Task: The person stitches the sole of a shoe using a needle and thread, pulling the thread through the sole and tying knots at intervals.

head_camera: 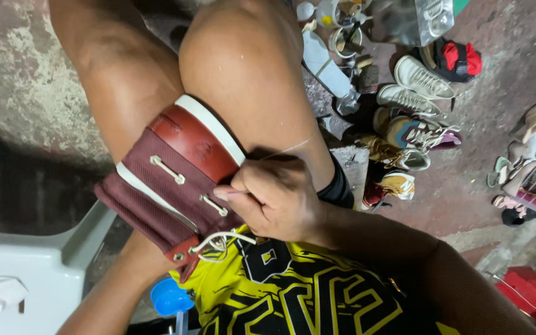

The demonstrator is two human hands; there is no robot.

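Note:
A maroon high-top shoe with a white sole edge and white laces is clamped between my bare knees, its sole facing up and right. My right hand rests against the shoe's side near the sole, fingers pinched on a thin needle. A fine pale thread runs from that hand up and right across my knee. My left forearm reaches up behind the shoe from the lower left; the left hand itself is hidden by the shoe.
Several shoes and sandals lie on the concrete floor to the right, with bottles and small pots beyond my knee. A white plastic seat stands at the lower left. A blue round object lies under the shoe.

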